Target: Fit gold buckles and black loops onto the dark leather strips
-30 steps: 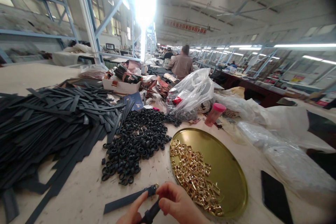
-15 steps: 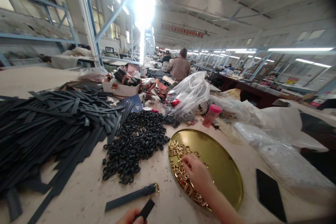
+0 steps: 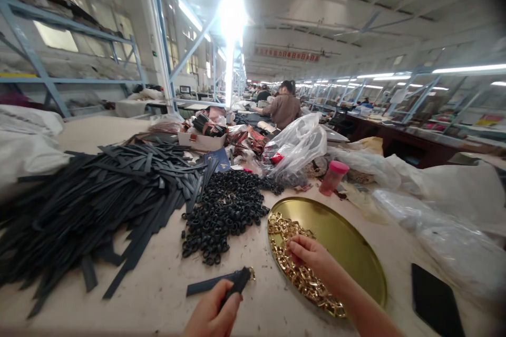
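My left hand [image 3: 215,308], at the bottom middle, grips a short black strap [image 3: 241,281] between thumb and fingers. Partly behind it on the table lies another black strap [image 3: 209,283], with a gold buckle [image 3: 252,274] at its right end. My right hand [image 3: 310,254] is over the left side of a round gold tray [image 3: 348,245], thumb and fingertips pinched together. Many small gold buckles [image 3: 281,225] are heaped along that side, right by the fingertips. Whether a buckle is between those fingertips, I cannot make out.
Black loops [image 3: 225,210] are piled left of the tray, and a large heap of black strips [image 3: 130,195] spreads farther left. A pink-lidded jar [image 3: 334,178] and plastic bags [image 3: 298,145] stand behind. A dark phone-like slab [image 3: 435,297] lies at right. One person [image 3: 286,108] sits beyond.
My left hand has come up and forward with its strap, now overlapping the strap on the table. My right hand stays at the buckles. The view has swung slightly left.
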`<state>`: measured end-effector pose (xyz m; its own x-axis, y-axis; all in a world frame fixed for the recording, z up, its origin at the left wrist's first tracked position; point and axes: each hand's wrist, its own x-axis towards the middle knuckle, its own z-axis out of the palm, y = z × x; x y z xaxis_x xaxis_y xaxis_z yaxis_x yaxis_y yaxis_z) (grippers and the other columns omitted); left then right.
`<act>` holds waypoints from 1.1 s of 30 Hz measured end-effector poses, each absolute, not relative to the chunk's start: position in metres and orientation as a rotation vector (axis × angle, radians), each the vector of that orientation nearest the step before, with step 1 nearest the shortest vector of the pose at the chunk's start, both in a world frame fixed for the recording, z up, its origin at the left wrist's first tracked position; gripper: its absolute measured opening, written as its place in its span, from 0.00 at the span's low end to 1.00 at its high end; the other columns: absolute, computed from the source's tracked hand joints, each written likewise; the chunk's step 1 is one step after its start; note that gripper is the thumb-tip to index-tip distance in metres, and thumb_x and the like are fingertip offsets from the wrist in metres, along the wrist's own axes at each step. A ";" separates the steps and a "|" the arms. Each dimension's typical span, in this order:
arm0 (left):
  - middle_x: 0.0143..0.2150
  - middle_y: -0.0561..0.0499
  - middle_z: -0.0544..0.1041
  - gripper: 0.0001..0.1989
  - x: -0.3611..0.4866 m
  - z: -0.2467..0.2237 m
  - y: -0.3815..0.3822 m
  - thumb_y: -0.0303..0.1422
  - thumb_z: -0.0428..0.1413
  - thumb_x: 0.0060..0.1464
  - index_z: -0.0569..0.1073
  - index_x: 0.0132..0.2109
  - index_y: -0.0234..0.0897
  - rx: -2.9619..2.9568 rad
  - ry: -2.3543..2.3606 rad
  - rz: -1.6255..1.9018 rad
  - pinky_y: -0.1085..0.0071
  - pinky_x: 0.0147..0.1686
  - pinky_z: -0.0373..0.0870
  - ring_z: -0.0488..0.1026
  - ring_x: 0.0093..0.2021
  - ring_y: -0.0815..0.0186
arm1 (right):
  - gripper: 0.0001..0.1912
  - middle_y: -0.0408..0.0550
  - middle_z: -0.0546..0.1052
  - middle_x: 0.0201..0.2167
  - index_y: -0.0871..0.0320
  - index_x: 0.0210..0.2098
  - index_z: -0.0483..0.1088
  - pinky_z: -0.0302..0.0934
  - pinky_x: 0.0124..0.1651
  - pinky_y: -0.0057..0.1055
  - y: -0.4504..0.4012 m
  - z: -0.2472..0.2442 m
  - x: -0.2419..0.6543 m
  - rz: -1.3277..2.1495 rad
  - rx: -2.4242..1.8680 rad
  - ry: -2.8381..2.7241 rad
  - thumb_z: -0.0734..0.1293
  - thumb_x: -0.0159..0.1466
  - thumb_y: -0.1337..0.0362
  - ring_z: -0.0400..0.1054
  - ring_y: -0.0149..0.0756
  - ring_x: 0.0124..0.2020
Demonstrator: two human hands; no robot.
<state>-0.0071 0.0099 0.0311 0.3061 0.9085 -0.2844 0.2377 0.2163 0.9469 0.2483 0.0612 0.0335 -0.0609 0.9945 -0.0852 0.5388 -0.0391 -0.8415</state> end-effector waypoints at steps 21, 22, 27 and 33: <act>0.21 0.56 0.65 0.12 -0.002 0.013 0.020 0.40 0.47 0.51 0.65 0.31 0.35 1.271 1.303 0.745 0.76 0.23 0.57 0.61 0.23 0.70 | 0.22 0.42 0.70 0.21 0.60 0.36 0.74 0.59 0.23 0.26 0.028 -0.013 0.131 1.608 -1.160 -0.939 0.71 0.47 0.51 0.61 0.26 0.20; 0.18 0.59 0.62 0.13 -0.004 0.010 0.020 0.41 0.45 0.52 0.64 0.32 0.35 1.237 1.271 0.734 0.77 0.20 0.55 0.58 0.19 0.72 | 0.22 0.41 0.70 0.21 0.60 0.36 0.74 0.59 0.24 0.26 0.027 -0.013 0.130 1.610 -1.169 -0.893 0.72 0.46 0.51 0.61 0.26 0.20; 0.15 0.63 0.53 0.15 -0.019 0.005 0.013 0.43 0.43 0.54 0.63 0.33 0.35 1.222 1.221 0.649 0.78 0.16 0.47 0.50 0.15 0.74 | 0.26 0.38 0.69 0.19 0.57 0.41 0.70 0.60 0.22 0.25 0.024 -0.007 0.130 1.681 -1.136 -0.659 0.72 0.45 0.52 0.61 0.24 0.17; 0.28 0.54 0.69 0.14 -0.024 0.025 0.008 0.38 0.45 0.54 0.70 0.32 0.33 1.452 1.192 0.553 0.76 0.32 0.59 0.64 0.31 0.68 | 0.21 0.40 0.70 0.20 0.60 0.36 0.73 0.59 0.24 0.25 0.017 -0.003 0.133 1.743 -1.114 -0.713 0.72 0.47 0.53 0.62 0.24 0.18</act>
